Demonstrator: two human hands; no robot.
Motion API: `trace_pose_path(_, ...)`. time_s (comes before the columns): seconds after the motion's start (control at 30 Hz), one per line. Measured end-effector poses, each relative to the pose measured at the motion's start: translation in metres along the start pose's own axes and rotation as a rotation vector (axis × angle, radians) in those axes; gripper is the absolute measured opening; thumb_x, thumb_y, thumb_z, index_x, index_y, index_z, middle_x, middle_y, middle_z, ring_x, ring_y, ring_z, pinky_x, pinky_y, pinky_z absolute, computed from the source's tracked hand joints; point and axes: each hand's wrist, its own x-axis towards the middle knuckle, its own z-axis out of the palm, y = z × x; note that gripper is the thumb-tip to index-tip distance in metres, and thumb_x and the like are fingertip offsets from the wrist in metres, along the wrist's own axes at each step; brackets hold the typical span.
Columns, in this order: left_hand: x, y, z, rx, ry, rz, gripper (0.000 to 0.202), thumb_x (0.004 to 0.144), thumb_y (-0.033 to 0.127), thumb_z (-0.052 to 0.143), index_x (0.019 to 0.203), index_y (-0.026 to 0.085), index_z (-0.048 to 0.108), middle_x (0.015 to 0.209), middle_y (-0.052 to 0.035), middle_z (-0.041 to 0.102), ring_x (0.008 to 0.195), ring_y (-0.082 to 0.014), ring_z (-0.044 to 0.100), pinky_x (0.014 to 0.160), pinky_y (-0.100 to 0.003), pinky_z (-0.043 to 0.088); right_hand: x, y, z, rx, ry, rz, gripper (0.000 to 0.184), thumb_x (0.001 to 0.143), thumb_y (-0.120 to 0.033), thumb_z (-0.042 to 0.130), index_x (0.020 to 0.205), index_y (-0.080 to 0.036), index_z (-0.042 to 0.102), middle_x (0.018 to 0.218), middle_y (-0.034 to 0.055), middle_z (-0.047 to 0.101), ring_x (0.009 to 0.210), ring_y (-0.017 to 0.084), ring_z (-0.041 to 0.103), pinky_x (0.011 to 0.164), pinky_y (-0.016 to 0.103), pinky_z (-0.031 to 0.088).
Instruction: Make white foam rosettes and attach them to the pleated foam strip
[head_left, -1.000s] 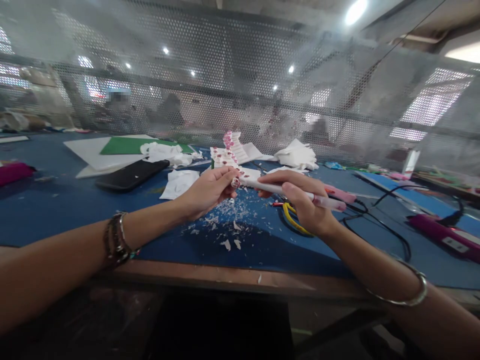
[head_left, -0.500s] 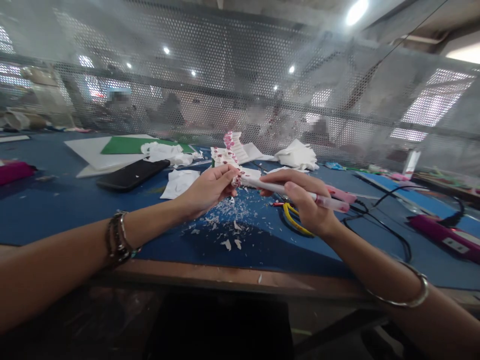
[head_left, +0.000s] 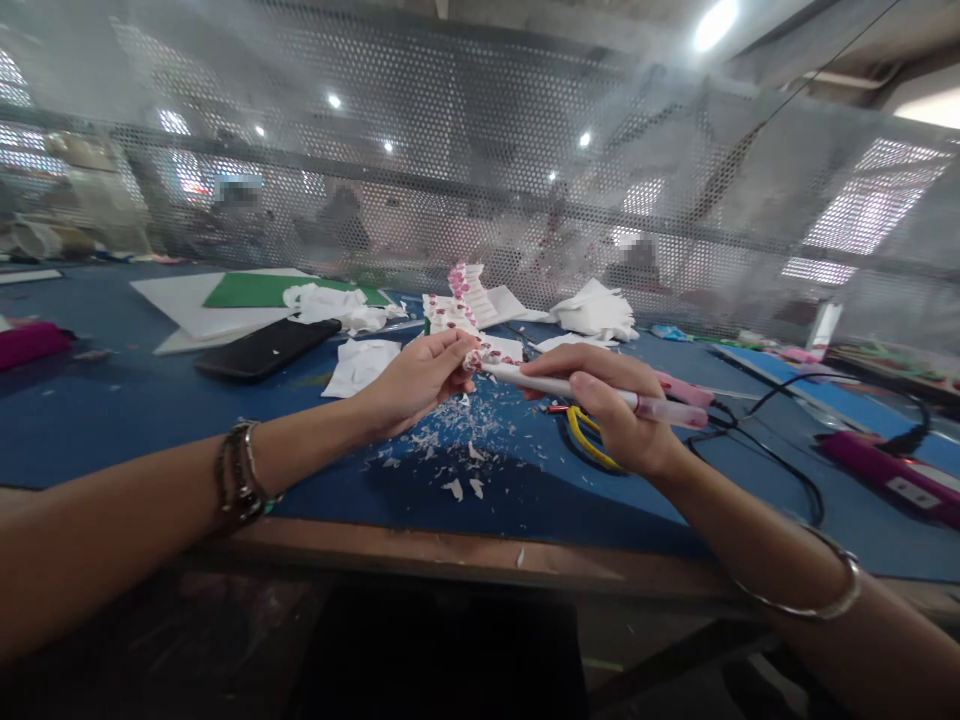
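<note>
Left hand (head_left: 416, 385) pinched shut on a small white-pink piece (head_left: 472, 362), held above the mat (head_left: 112, 420), over the scraps (head_left: 457, 440). Right hand (head_left: 615, 410) closed round a pen (head_left: 570, 385), tip touching the piece. Piece looks light, thin, easily crushed; I judge its edges the safest grip. Pen stiff, smooth. Table edge (head_left: 450, 555) near; cables (head_left: 750, 440) crowd the right, phone (head_left: 262, 348) sits left.

The small white piece dotted with pink (head_left: 472, 361) is mostly covered by the fingertips of the left hand (head_left: 416, 383), and its shape is too small to tell. The right hand (head_left: 611, 405) hides the middle of the white pen-like tool (head_left: 664, 409). A yellow cable loop (head_left: 583, 445) vanishes beneath that hand. The magenta bar-shaped device (head_left: 892, 470) runs off the right edge. Figures behind the perforated grey screen (head_left: 480, 180) are blurred.
</note>
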Motion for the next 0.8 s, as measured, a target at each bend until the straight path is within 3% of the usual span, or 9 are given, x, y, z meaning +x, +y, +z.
trace_pose_path(0.8, -0.001, 0.0013, 0.0007, -0.036, -0.027, -0.008, 0.023, 0.08, 0.011, 0.04, 0.058, 0.013, 0.049, 0.05, 0.004, 0.04, 0.044, -0.0033, 0.038, 0.049, -0.016, 0.037, 0.0003, -0.0042, -0.0017, -0.063, 0.014, -0.023, 0.024, 0.075, -0.017, 0.037, 0.079, -0.016, 0.061, 0.077, 0.0027, 0.064, 0.07, 0.011, 0.057, 0.064, 0.024, 0.045)
